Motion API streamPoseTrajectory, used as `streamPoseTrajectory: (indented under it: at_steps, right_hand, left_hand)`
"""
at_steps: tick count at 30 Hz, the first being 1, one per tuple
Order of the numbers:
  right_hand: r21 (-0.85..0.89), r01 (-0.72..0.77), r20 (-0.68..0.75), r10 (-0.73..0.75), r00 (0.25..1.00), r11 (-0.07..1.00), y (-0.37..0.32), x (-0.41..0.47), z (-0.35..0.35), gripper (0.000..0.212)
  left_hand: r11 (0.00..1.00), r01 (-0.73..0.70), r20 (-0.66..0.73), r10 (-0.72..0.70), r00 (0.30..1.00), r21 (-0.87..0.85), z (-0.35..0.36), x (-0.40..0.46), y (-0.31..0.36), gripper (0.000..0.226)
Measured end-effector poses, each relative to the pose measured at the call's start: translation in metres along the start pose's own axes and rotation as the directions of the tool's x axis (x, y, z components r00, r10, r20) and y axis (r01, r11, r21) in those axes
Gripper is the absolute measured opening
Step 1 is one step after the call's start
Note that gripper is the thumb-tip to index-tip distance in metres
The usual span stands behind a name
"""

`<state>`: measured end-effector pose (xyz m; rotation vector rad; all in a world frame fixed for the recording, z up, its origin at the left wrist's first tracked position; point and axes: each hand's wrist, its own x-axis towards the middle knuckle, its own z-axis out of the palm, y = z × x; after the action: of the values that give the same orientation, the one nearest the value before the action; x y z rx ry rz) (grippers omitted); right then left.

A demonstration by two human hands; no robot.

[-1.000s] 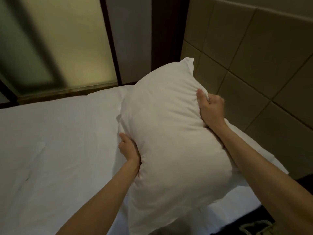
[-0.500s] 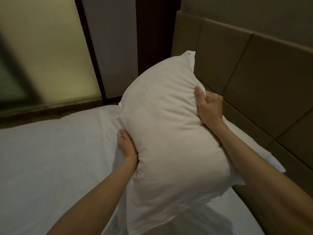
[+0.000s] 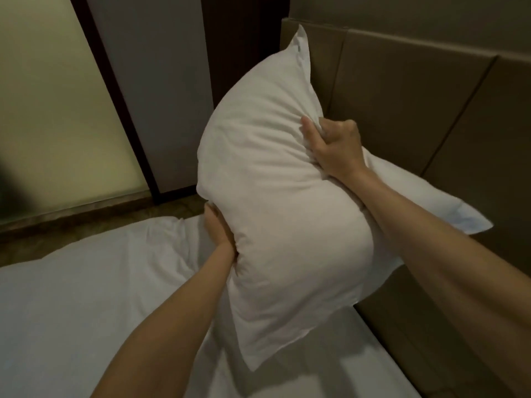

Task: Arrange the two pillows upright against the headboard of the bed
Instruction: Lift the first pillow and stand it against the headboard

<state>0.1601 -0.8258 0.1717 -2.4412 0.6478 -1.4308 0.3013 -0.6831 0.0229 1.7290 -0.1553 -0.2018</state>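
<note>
A plump white pillow [image 3: 275, 196] is held up in the air above the bed, tilted, its far corner near the top of the brown padded headboard [image 3: 402, 90]. My left hand [image 3: 219, 229] grips its left edge from underneath, mostly hidden by the pillow. My right hand [image 3: 334, 149] clutches a fold on its right edge. A flat white corner [image 3: 425, 196] sticks out behind my right forearm next to the headboard; I cannot tell whether it belongs to this pillow or to a second one. The white bed sheet [image 3: 94, 288] lies below.
A frosted glass panel [image 3: 57, 110] with a dark frame and a grey wall panel [image 3: 161, 81] stand beyond the far side of the bed. A strip of dark floor [image 3: 86, 222] runs between them and the mattress.
The pillow has risen off the bed and swung toward the headboard, its far corner now higher. Both hands keep their grip. The view has shifted to the right.
</note>
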Motion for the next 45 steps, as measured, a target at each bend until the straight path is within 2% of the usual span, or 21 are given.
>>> streamPoseTrajectory:
  at_steps: [1,3,5,6,9,13,16,20,21,22,24,27,30,32,34,36,38,40,42,43,45]
  right_hand:
    - [-0.042,0.011,0.009,-0.01,1.0,0.999,0.011,0.007,0.008,0.055]
    - [-0.185,0.047,0.108,-0.027,0.994,0.982,0.036,0.009,0.027,0.045]
    - [-0.349,0.085,0.357,0.048,0.933,0.933,0.064,-0.006,0.048,0.028]
    - [-0.423,0.058,0.478,0.168,0.862,0.904,0.08,-0.019,0.059,0.029]
    - [-0.562,-0.085,0.614,0.484,0.623,0.823,0.117,-0.064,0.079,0.065]
    - [-0.643,-0.198,0.572,0.636,0.519,0.74,0.147,-0.116,0.093,0.083]
    - [-0.703,-0.37,0.449,0.782,0.431,0.607,0.171,-0.137,0.094,0.089]
    - [-0.649,-0.643,0.412,0.899,0.151,0.406,0.198,-0.161,0.088,0.113]
    - [-0.631,-0.676,0.422,0.899,0.114,0.381,0.199,-0.165,0.088,0.114]
    - [-0.616,-0.687,0.435,0.894,0.11,0.385,0.199,-0.168,0.088,0.109]
    - [-0.578,-0.681,0.456,0.87,0.187,0.45,0.193,-0.166,0.092,0.083]
    - [-0.563,-0.547,0.402,0.784,0.473,0.619,0.177,-0.137,0.093,0.041]
    - [-0.562,-0.359,0.313,0.593,0.742,0.745,0.156,-0.082,0.08,0.023]
    - [-0.577,-0.207,0.269,0.423,0.865,0.79,0.151,-0.055,0.072,0.015]
    - [-0.606,-0.126,0.216,0.315,0.924,0.785,0.154,-0.053,0.066,0.016]
    - [-0.672,-0.075,0.241,0.314,0.918,0.736,0.159,-0.079,0.064,0.023]
    - [-0.726,-0.071,0.347,0.454,0.821,0.684,0.164,-0.122,0.067,0.022]
    - [-0.722,-0.19,0.455,0.663,0.594,0.665,0.168,-0.158,0.065,0.026]
    - [-0.603,-0.451,0.533,0.753,0.386,0.658,0.171,-0.164,0.056,0.033]
    - [-0.531,-0.533,0.559,0.745,0.364,0.659,0.171,-0.159,0.052,0.036]
    - [-0.48,-0.55,0.539,0.724,0.43,0.683,0.171,-0.139,0.044,0.036]
  left_hand:
    - [0.997,-0.049,0.013,0.049,0.999,0.065,0.008,0.012,-0.006,0.034]
    - [0.918,-0.12,0.168,0.06,0.984,0.378,0.016,0.035,-0.025,0.026]
    - [0.775,-0.117,0.304,-0.1,0.947,0.621,0.018,0.052,-0.054,0.047]
    - [0.726,-0.121,0.35,-0.173,0.921,0.677,0.019,0.057,-0.072,0.053]
    - [0.705,-0.169,0.439,-0.221,0.871,0.689,0.014,0.059,-0.109,0.054]
    - [0.816,-0.13,0.476,-0.192,0.858,0.564,0.007,0.051,-0.132,0.046]
    - [0.874,-0.097,0.454,-0.15,0.878,0.476,0.004,0.045,-0.134,0.038]
    - [0.904,-0.084,0.442,-0.123,0.888,0.42,-0.002,0.033,-0.131,0.032]
    - [0.915,-0.066,0.441,-0.128,0.888,0.398,-0.003,0.03,-0.132,0.031]
    - [0.923,-0.046,0.438,-0.137,0.889,0.382,-0.004,0.027,-0.131,0.03]
    - [0.931,-0.028,0.439,-0.145,0.887,0.364,-0.004,0.021,-0.129,0.028]
    - [0.938,-0.045,0.444,-0.12,0.888,0.343,-0.002,0.013,-0.12,0.027]
    - [0.939,-0.088,0.444,-0.074,0.893,0.334,0.001,0.012,-0.101,0.025]
    - [0.936,-0.155,0.472,-0.013,0.882,0.316,0.001,0.016,-0.086,0.022]
    - [0.929,-0.213,0.48,0.044,0.876,0.303,-0.002,0.021,-0.077,0.021]
    - [0.909,-0.237,0.489,0.043,0.871,0.342,-0.007,0.023,-0.077,0.024]
    - [0.874,-0.24,0.508,-0.009,0.861,0.422,-0.013,0.02,-0.087,0.028]
    - [0.851,-0.214,0.512,-0.073,0.856,0.48,-0.017,0.013,-0.1,0.03]
    - [0.85,-0.171,0.491,-0.114,0.864,0.498,-0.017,0.008,-0.105,0.03]
    - [0.853,-0.152,0.475,-0.123,0.871,0.5,-0.017,0.006,-0.105,0.03]
    - [0.862,-0.133,0.457,-0.123,0.881,0.489,-0.016,0.003,-0.1,0.03]
